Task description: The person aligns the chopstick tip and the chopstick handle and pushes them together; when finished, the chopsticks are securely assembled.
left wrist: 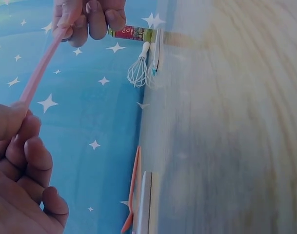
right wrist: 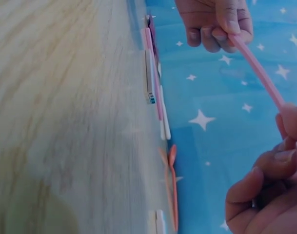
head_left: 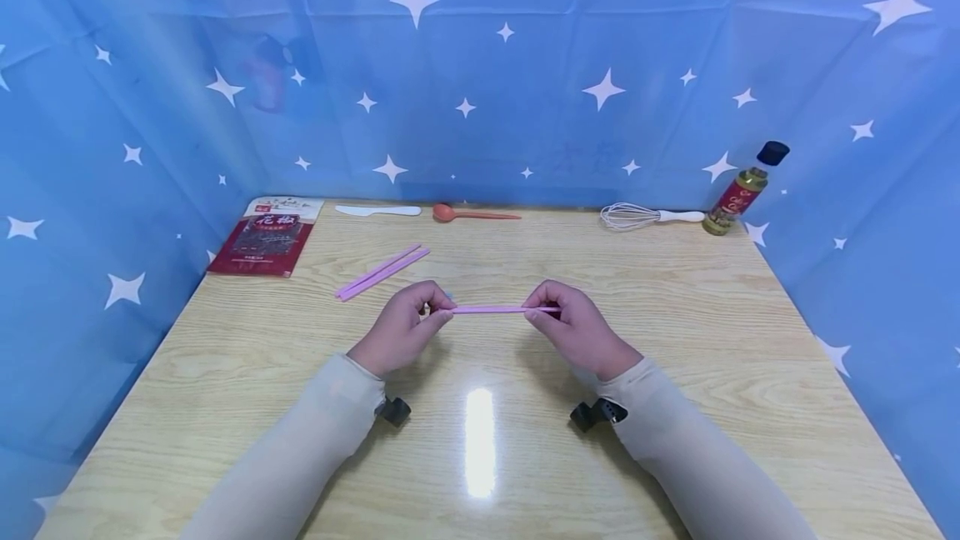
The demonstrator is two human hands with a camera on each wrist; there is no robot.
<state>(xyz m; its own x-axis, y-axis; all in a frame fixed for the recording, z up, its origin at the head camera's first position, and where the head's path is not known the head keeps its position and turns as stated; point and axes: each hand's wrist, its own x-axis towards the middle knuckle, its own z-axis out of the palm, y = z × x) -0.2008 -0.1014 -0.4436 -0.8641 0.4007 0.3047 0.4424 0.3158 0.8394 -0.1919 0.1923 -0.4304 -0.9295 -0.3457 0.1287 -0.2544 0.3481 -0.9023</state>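
Observation:
Between my two hands a thin pink chopstick [head_left: 487, 309] is held level above the table. Its left part is pinched between thumb and forefinger of my left hand [head_left: 401, 325]. My right hand [head_left: 577, 327] pinches the other part, and a short end shows inside that palm. Both wrist views show the held chopstick [left wrist: 43, 68] [right wrist: 258, 73] stretching from hand to hand; whether it is one stick or two together I cannot tell. More pink chopsticks [head_left: 382, 273] lie slanted on the table, beyond the left hand.
Along the table's back edge lie a red seasoning packet [head_left: 262, 240], a white knife [head_left: 378, 210], an orange spoon [head_left: 472, 214] and a white-handled whisk [head_left: 637, 217]. An oil bottle [head_left: 738, 198] stands at the back right corner. A blue starred curtain [head_left: 480, 65] surrounds the wooden table [head_left: 675, 298].

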